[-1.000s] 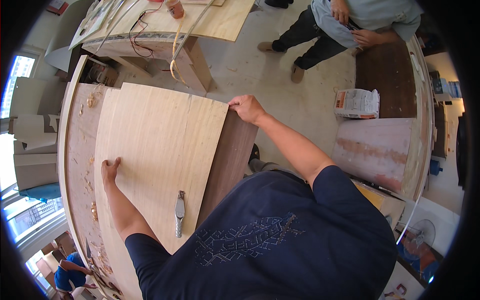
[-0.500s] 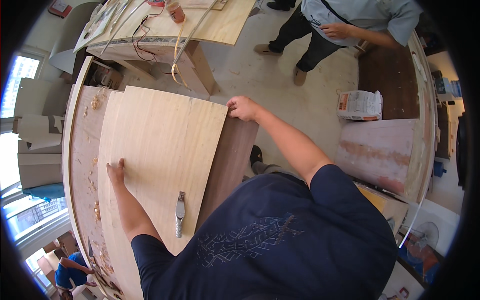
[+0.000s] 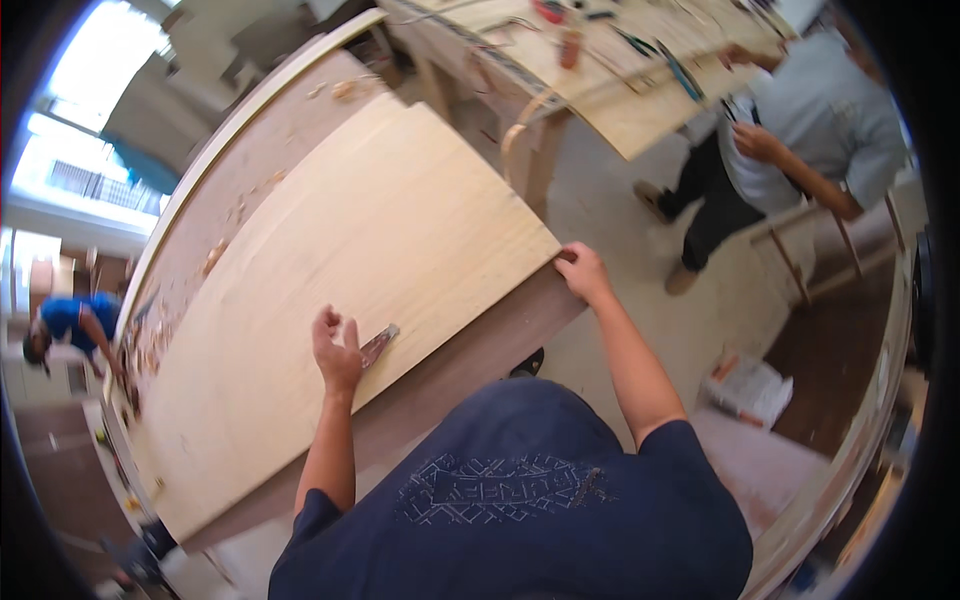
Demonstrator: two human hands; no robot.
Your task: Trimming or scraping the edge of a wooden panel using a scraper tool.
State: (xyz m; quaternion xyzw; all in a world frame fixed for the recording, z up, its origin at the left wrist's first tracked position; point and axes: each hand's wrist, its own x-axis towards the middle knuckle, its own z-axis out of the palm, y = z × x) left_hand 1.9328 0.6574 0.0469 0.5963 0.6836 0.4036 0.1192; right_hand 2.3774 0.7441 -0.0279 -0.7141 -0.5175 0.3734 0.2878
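A large pale plywood sheet (image 3: 400, 230) lies across a brownish bench top (image 3: 470, 350), slanting from lower left to upper right. At its right corner, my right hand (image 3: 583, 272) pinches the edge between thumb and fingers. My left hand (image 3: 338, 352) is over the sheet near its front edge, slightly blurred, fingers loosely bent and apart, holding nothing. Right beside it lies a silver tool (image 3: 380, 345) resembling a utility knife, partly hidden by the hand. A second sheet edge (image 3: 435, 112) shows at the far end.
Wood shavings (image 3: 215, 255) litter the bench's far strip. Another table (image 3: 640, 130) at the back carries pliers (image 3: 678, 70) and a jar (image 3: 570, 48). One person (image 3: 800, 140) stands beyond it to the right; another in blue (image 3: 75, 320) bends at the far left. A white bag (image 3: 748, 388) sits right.
My view has turned, so the bench appears slanted. My left hand has left the sheet's far side and come back beside the silver tool. The right hand keeps the corner.
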